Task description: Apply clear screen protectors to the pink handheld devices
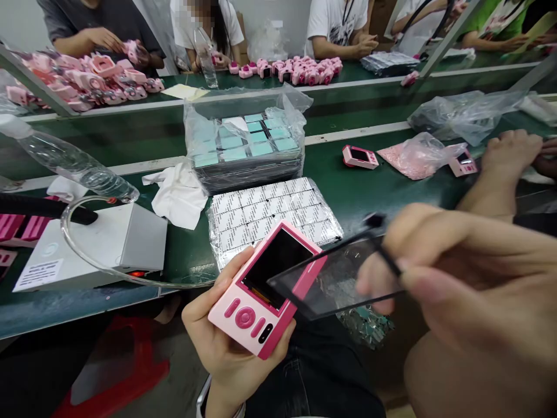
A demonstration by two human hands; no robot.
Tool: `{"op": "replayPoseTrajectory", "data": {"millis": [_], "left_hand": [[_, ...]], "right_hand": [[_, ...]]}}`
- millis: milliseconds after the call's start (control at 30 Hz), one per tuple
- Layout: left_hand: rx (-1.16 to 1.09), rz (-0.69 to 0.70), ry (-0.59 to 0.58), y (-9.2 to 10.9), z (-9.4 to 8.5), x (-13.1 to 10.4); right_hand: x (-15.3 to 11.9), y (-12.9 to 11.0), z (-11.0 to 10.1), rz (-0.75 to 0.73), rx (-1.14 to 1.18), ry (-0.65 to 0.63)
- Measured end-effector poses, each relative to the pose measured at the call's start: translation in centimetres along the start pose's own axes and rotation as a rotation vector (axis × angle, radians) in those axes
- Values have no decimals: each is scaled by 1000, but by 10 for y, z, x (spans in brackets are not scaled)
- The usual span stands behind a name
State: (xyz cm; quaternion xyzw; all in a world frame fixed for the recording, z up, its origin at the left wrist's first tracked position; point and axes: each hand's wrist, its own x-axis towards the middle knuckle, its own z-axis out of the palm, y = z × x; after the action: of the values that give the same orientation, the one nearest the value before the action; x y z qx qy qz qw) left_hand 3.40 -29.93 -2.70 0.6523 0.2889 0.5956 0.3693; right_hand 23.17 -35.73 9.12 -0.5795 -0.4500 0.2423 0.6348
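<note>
My left hand (235, 348) is wrapped round a pink handheld device (246, 316), its dark screen and round button facing up. Between the thumb and fingers of my right hand (444, 261) is a clear rectangular panel with a black border (343, 276). One corner of the panel overlaps the device's screen in the picture; whether they touch I cannot tell. Behind the device lies a wrapped sheet of white labelled squares (270, 212), and beyond it stands a plastic-wrapped stack of teal-topped pieces (248, 145).
At the left sit a grey-white box (104, 244) with a clear tube and a plastic bottle (73, 159). A white cloth (178, 194), a pink device (360, 157) and a bag of pink bits (413, 157) lie on the green bench. Another person's arm (500, 174) rests at right.
</note>
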Motion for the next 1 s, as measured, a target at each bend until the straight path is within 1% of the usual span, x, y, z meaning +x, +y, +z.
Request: {"op": "replayPoseTrajectory", "data": {"millis": [100, 200, 267, 467, 667, 900, 1000], "left_hand": [[-12, -18, 25, 0, 2, -2], [-3, -30, 45, -1, 3, -4], [0, -35, 43, -1, 4, -4], [-55, -79, 61, -1, 4, -3], [-15, 29, 28, -1, 2, 6], [36, -2, 0, 4, 0, 10], [44, 2, 18, 2, 0, 9]], "right_hand": [[3, 1, 13, 27, -49, -165], [7, 6, 18, 46, -43, -227], [8, 8, 18, 36, -48, -238], [7, 8, 19, 14, -82, -216], [9, 11, 22, 23, -90, -221], [11, 13, 21, 13, -103, -225], [11, 13, 21, 5, -138, -234]]}}
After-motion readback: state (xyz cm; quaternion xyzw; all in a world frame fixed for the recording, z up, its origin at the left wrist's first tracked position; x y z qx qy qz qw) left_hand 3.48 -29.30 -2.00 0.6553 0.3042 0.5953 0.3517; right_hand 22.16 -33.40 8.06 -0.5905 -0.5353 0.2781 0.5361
